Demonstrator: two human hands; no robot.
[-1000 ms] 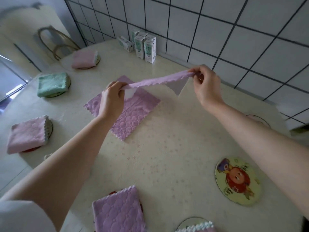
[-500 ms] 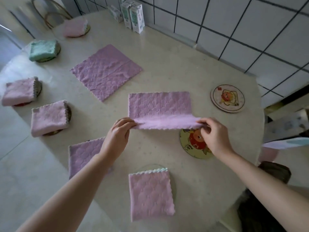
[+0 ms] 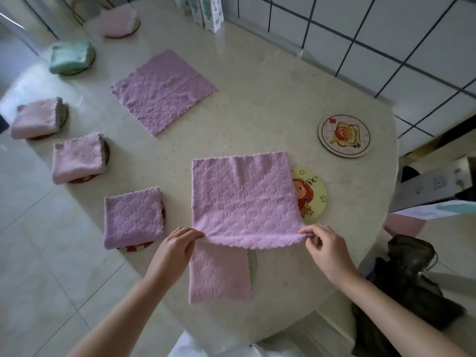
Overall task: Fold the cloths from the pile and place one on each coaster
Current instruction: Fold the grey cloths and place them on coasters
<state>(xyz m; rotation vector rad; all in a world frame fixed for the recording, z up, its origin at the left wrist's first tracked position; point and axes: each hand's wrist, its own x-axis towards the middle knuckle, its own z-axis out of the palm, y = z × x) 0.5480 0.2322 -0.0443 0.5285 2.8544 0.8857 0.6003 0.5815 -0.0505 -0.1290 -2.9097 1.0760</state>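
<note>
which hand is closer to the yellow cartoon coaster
Right. The right hand pinches the cloth corner just beside the yellow coaster; the left hand holds the opposite corner.

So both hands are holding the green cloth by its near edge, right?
Not green. In the head view the left hand and right hand hold the purple cloth by its near edge.

The purple cloth pinched by the left hand and the right hand is seen to be soft, fluffy and matt, with a bumpy quilted face. The tabletop under it looks smooth and speckled, like stone, with a dull shine. The coaster just beyond the right hand is printed and smooth. The wall tiles far beyond the hands are shiny.
</note>
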